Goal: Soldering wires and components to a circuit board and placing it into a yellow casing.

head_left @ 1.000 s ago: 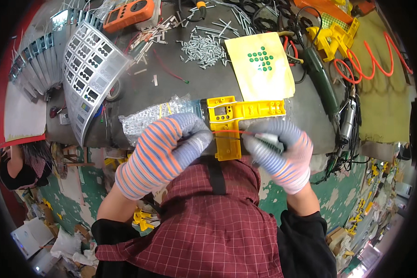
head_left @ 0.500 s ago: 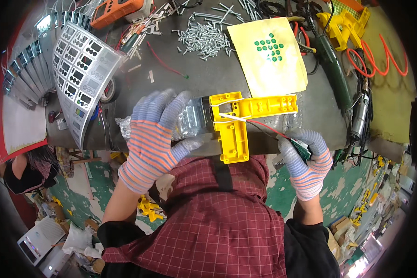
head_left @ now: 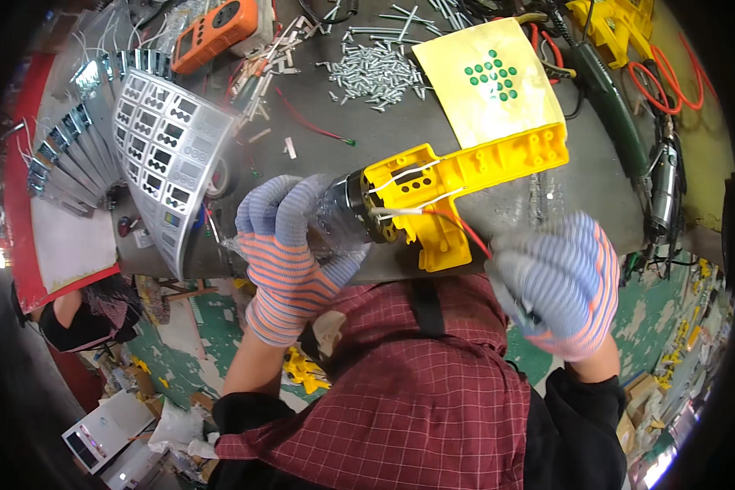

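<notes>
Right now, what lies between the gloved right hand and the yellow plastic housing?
In the head view, a thin red wire runs between housing and right hand.

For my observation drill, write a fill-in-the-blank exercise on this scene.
Near the striped knit-gloved left hand and right hand is a ____-coloured moulded plastic housing.
A thin red wire runs from the housing to the ____ hand.
Round ____-coloured dots mark the yellow paper sheet.
The orange handheld meter lies ____ of the silver metal screws.
Answers: yellow; right; green; left.

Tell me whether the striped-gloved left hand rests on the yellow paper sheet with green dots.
No, the left hand grips a clear plastic-wrapped body, left of the sheet.
</notes>
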Demonstrator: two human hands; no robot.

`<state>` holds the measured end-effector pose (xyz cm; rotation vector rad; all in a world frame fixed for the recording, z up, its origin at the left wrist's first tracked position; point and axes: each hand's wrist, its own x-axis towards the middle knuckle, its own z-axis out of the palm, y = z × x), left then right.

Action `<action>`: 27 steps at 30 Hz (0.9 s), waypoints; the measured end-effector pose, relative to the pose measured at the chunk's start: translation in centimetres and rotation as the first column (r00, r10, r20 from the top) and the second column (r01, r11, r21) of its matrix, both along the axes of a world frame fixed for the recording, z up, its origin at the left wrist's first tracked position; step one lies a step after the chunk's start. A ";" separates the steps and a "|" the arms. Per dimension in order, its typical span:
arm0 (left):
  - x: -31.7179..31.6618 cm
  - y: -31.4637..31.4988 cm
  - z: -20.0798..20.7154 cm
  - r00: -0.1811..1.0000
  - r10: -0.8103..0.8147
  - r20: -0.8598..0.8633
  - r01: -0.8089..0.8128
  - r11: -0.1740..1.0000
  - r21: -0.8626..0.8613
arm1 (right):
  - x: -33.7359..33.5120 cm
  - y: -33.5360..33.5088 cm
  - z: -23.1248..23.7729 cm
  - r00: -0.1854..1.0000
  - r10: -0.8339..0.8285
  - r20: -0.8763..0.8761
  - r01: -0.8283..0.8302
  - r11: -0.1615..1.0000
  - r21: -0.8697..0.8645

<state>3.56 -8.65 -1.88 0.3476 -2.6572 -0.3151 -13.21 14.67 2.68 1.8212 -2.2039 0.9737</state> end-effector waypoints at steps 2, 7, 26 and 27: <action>0.4 0.1 0.3 1.000 0.016 0.004 -0.016 0.999 -0.038 | 0.4 0.0 0.0 0.985 0.171 -0.028 -0.171 0.985 -0.020; 0.4 0.7 0.4 0.975 0.032 -0.220 -0.024 0.999 0.040 | 2.0 -2.0 1.6 0.963 0.268 0.013 -0.260 0.945 -0.201; 2.4 -3.0 -1.2 0.791 -0.050 -0.609 -0.067 0.983 -0.168 | 2.0 -4.2 2.7 0.882 0.397 -0.253 -0.446 0.877 -0.179; 2.3 -3.0 -1.2 0.785 -0.052 -0.617 -0.065 0.984 -0.165 | 2.2 -4.2 2.7 0.895 0.375 -0.243 -0.422 0.887 -0.186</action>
